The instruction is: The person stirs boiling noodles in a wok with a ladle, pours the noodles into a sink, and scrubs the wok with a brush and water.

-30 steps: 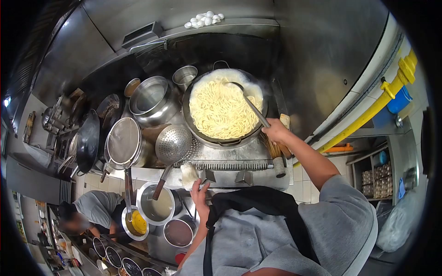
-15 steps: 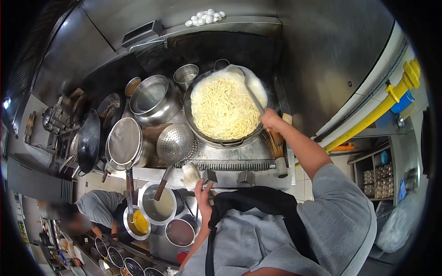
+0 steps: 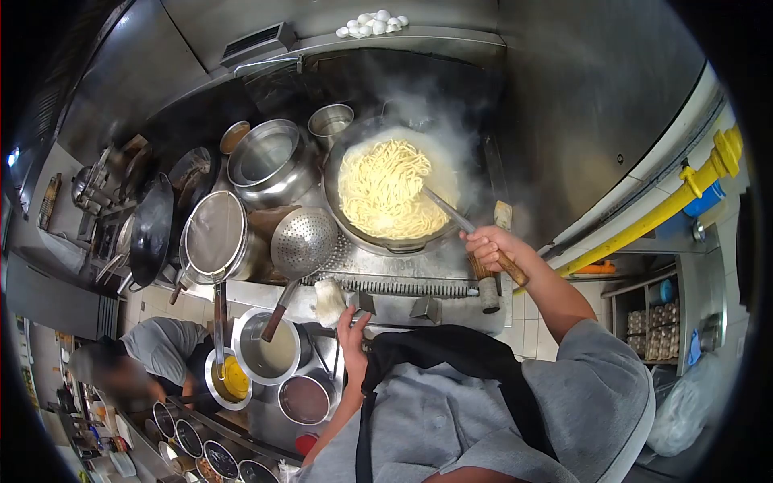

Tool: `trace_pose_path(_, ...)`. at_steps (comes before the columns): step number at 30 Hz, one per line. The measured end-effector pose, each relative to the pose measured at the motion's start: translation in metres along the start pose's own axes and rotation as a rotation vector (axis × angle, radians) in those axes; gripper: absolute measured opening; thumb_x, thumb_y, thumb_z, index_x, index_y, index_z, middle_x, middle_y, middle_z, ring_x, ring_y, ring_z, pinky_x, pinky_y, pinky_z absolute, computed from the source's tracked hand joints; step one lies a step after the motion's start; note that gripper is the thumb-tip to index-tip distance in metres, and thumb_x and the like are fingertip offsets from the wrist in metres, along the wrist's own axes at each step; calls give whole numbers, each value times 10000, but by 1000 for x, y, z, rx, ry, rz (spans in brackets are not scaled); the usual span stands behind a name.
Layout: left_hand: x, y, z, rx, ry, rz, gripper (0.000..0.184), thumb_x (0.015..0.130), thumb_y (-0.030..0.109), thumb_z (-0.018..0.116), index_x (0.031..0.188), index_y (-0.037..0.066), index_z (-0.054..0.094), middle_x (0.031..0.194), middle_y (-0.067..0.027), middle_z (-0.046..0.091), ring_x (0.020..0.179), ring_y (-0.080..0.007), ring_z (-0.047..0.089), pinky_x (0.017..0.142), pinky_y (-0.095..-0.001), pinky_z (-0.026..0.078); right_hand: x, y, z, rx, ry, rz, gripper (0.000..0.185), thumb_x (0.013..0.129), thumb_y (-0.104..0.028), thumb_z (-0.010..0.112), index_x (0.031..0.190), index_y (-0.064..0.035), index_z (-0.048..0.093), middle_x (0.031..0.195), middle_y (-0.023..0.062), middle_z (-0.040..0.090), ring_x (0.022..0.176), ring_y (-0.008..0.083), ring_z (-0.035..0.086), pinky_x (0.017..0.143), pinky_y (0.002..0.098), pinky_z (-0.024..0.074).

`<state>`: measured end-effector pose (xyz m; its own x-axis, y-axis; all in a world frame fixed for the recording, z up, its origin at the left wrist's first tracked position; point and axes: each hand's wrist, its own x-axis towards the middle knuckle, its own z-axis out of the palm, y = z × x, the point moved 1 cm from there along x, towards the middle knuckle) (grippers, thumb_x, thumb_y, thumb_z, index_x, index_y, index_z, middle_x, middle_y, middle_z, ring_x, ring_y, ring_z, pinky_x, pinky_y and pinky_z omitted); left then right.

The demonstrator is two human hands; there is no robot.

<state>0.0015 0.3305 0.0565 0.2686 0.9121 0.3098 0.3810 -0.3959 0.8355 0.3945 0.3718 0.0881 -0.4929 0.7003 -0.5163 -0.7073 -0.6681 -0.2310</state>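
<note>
My right hand (image 3: 493,245) is closed around the wooden handle of a long metal ladle (image 3: 451,211). The ladle's head is hidden in a heap of thick yellow noodles (image 3: 385,189). They fill a large wok (image 3: 332,193) of pale liquid, and steam rises off its right and far sides. My left hand (image 3: 352,332) rests by the stove's front edge with its fingers stretched out, holding nothing I can see. Beside those fingers lie a white cloth (image 3: 328,303) and a small metal bracket (image 3: 362,303).
Left of the wok are a perforated skimmer (image 3: 304,241), a mesh strainer (image 3: 215,233) and a steel pot (image 3: 274,189). A whisk-like brush (image 3: 488,291) stands right of the stove. Pots (image 3: 270,342) sit behind my left arm. A co-worker (image 3: 165,354) bends at lower left. Eggs (image 3: 374,26) line the back ledge.
My right hand has drawn the ladle from the wok's far side back toward me. The noodles are now heaped more to the left, and more steam rises. My left hand stays by the edge.
</note>
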Motion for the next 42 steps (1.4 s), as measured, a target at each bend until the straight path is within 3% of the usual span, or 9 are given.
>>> trace_pose_path(13, 11, 4, 9, -24, -32, 73, 525, 742, 259, 751, 1204, 71, 588, 1413, -145, 412, 1327, -370, 344, 1102, -456, 255, -50, 23, 45, -633, 366, -132, 164, 834, -74, 589, 974, -76, 504, 590, -25, 403, 409, 44, 369, 332, 223, 274)
trace_pose_path(16, 12, 10, 9, -35, -46, 18, 529, 739, 249, 760, 1207, 75, 586, 1416, -149, 410, 1334, -371, 339, 1106, -455, 249, -47, 26, 49, -943, 537, -134, 231, 806, -97, 613, 1003, -35, 510, 620, 32, 477, 453, 117, 462, 380, 288, 377)
trace_pose_path(18, 13, 11, 8, -43, -46, 3, 528, 736, 248, 761, 1205, 77, 587, 1415, -150, 411, 1333, -370, 340, 1105, -454, 251, -42, 28, 52, -1627, 825, -381, 313, 810, -155, 593, 1076, -14, 508, 722, 160, 601, 592, 271, 606, 556, 406, 500)
trace_pose_path(21, 13, 9, 6, -44, -42, 2, 533, 725, 244, 765, 1199, 77, 589, 1410, -155, 415, 1329, -370, 347, 1098, -452, 262, -26, 31, 30, -1802, 1043, -631, 375, 831, -226, 559, 1146, -29, 503, 870, 273, 638, 820, 390, 643, 793, 465, 501)
trace_pose_path(28, 3, -7, -7, -46, 26, -48, 525, 720, 233, 755, 1191, 68, 590, 1398, -174, 419, 1317, -377, 360, 1082, -449, 285, 12, 34, -21, -1903, 1254, -461, 413, 850, -301, 569, 1190, -74, 504, 939, 243, 644, 910, 434, 608, 865, 481, 482)
trace_pose_path(30, -2, -12, -10, -21, 52, -51, 521, 722, 232, 752, 1189, 64, 591, 1395, -180, 419, 1317, -378, 359, 1080, -448, 289, 19, 30, -14, -2134, 1356, -987, 335, 859, -276, 557, 1130, -80, 549, 917, 214, 637, 916, 440, 591, 846, 478, 483)
trace_pose_path(37, -16, -22, -26, -1, 118, -137, 505, 734, 220, 736, 1189, 57, 590, 1401, -186, 409, 1318, -380, 360, 1088, -442, 277, 138, -80, 76, -2030, 938, -942, 220, 812, -214, 589, 866, -10, 653, 889, 213, 642, 877, 401, 609, 768, 434, 492)
trace_pose_path(40, -23, -20, -37, 47, 127, -183, 514, 736, 228, 736, 1200, 62, 586, 1406, -185, 405, 1329, -370, 351, 1095, -438, 265, 200, -114, 89, -2052, 903, -751, 259, 798, -210, 590, 926, -1, 673, 954, 237, 654, 908, 380, 631, 797, 423, 501)
trace_pose_path(42, -30, -23, -43, 71, 127, -209, 522, 737, 235, 738, 1206, 64, 584, 1411, -184, 403, 1339, -365, 341, 1098, -436, 260, 226, -119, 95, -2023, 1129, -432, 238, 841, -165, 564, 983, -6, 670, 1061, 211, 657, 1020, 354, 623, 872, 407, 497)
